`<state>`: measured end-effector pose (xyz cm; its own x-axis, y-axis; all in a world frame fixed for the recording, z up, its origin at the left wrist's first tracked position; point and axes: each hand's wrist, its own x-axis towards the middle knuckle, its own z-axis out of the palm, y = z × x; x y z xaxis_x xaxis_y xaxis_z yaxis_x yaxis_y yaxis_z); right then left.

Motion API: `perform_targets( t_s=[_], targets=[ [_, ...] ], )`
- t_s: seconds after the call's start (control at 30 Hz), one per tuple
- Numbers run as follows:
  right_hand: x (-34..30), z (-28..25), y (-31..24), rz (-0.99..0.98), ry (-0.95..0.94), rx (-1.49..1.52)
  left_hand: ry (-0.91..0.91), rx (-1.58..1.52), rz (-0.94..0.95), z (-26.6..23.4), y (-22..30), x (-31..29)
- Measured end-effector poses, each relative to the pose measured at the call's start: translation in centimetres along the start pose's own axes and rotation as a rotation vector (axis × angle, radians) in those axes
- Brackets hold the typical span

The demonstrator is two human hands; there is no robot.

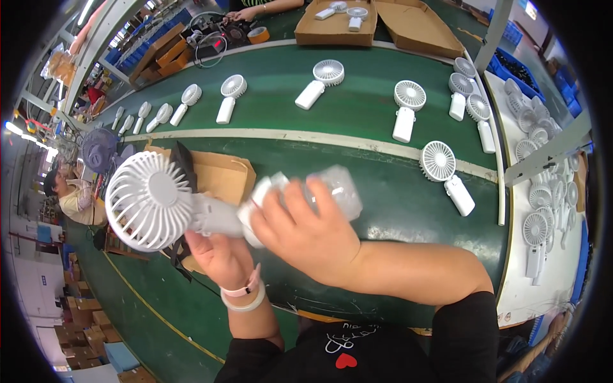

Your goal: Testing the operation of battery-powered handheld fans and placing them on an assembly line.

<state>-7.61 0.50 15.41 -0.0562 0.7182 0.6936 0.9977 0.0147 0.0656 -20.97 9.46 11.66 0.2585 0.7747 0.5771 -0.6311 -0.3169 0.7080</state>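
Observation:
My left hand (pixel 220 255) grips a white handheld fan (pixel 159 188) by its handle from below, its round grille facing up and to the left. Over the end of that handle, my right hand (pixel 306 226) is closed on a white wad (pixel 258 198) that looks like cloth or tissue, blurred by motion. A translucent whitish thing (pixel 341 191) sticks out beyond its fingers; its kind is too blurred to tell. Just behind the fan stands an open cardboard box (pixel 223 172) with a black strap by it. Nearest on my right lies another white fan (pixel 440 163).
More white fans (pixel 329 73) lie spaced along the green belt (pixel 274 67). A white side table (pixel 511 300) at right holds many fans. Open cardboard trays (pixel 335 35) sit at the far side, near a co-worker's hand (pixel 246 13). Another person (pixel 80 198) sits at far left.

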Motion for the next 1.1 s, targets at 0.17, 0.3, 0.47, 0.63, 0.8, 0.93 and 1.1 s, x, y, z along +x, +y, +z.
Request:
perform_targets(
  t_s=[0.17, 0.3, 0.47, 0.63, 0.8, 0.93, 1.1],
  targets=[
    [-4.1, 3.4, 1.1, 0.256, -0.227, 0.570, -0.043, -0.281, -0.178, 0.7, 1.4, 0.5],
    [-5.9, 8.0, 0.6, 0.495, -0.138, 1.098, -0.099, -0.493, -0.310, 2.3, 2.3, 0.1],
    [-7.1, 8.3, 0.1, 0.608, -0.217, 1.305, -0.253, -0.751, -0.713, 7.8, 1.7, -2.7],
    [-12.4, 5.2, 4.1, 0.636, -0.013, 1.550, -0.339, -0.462, -0.961, 12.7, -2.2, -4.4],
    [-17.7, -0.1, 13.2, 0.589, -0.166, 0.069, -0.381, -0.340, -0.950, 15.9, -7.8, -5.8],
    [-23.3, -3.3, 17.3, 0.887, -0.368, -0.185, -0.415, -0.331, -0.953, 17.8, -11.7, -6.4],
    [-24.9, -4.0, 19.5, 1.484, -0.025, 1.173, -0.410, -0.297, -0.913, 19.1, -16.4, -7.5]
  ],
)
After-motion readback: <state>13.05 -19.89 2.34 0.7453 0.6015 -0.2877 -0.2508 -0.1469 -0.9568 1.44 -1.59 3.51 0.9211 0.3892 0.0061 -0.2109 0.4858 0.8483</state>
